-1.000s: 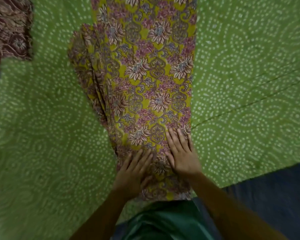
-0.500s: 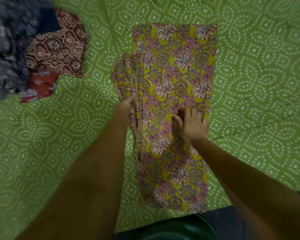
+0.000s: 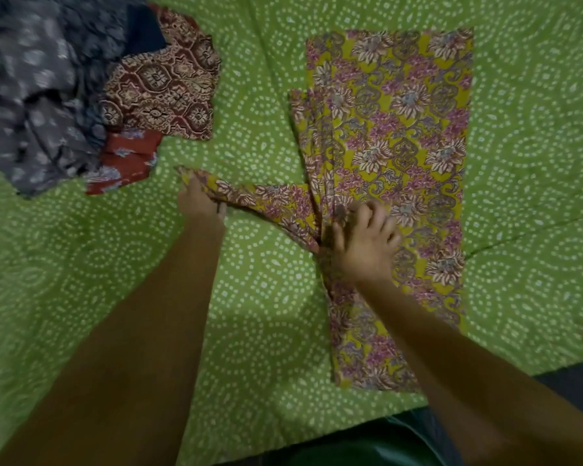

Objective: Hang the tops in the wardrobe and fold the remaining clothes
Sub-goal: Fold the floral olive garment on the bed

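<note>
Your left hand (image 3: 199,203) pinches the loose flap of the floral trousers (image 3: 394,169) and draws it out toward the bedspread's (image 3: 266,297) left side, likely to flatten that bulge; your right hand (image 3: 364,243), fingers curled, pins the cloth at mid-length so nothing slides. Unfolded clothes (image 3: 91,92) wait at the far left corner.
</note>
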A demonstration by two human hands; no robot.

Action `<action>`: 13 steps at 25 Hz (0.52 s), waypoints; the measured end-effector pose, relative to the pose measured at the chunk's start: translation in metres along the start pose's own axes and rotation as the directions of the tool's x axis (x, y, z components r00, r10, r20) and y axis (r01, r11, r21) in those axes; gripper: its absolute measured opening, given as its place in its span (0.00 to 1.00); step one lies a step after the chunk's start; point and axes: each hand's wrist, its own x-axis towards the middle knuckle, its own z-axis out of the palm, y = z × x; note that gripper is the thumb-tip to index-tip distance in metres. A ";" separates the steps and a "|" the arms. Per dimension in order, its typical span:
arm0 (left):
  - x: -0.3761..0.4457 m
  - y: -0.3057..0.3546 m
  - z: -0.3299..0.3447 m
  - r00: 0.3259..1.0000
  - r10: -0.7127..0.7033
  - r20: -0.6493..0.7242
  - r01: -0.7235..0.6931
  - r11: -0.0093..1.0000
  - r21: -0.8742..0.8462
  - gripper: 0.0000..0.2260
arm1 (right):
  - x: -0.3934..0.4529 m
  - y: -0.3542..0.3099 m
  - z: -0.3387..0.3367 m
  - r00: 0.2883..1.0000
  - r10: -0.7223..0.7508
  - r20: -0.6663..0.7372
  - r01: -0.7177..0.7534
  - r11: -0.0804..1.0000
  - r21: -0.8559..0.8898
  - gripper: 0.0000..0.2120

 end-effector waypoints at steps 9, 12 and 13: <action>0.008 0.002 -0.040 0.975 -0.004 0.221 -0.060 0.958 0.281 0.12 | 0.000 -0.074 0.049 0.929 -0.296 0.223 0.362 0.852 -0.379 0.34; 0.001 0.003 -0.023 0.958 0.142 0.247 -0.264 0.772 0.579 0.17 | 0.007 -0.082 0.053 0.905 -0.318 0.282 0.413 0.816 -0.404 0.33; 0.001 0.004 -0.018 0.955 0.210 0.210 -0.297 0.695 0.655 0.19 | 0.006 -0.084 0.053 0.896 -0.331 0.297 0.432 0.807 -0.402 0.33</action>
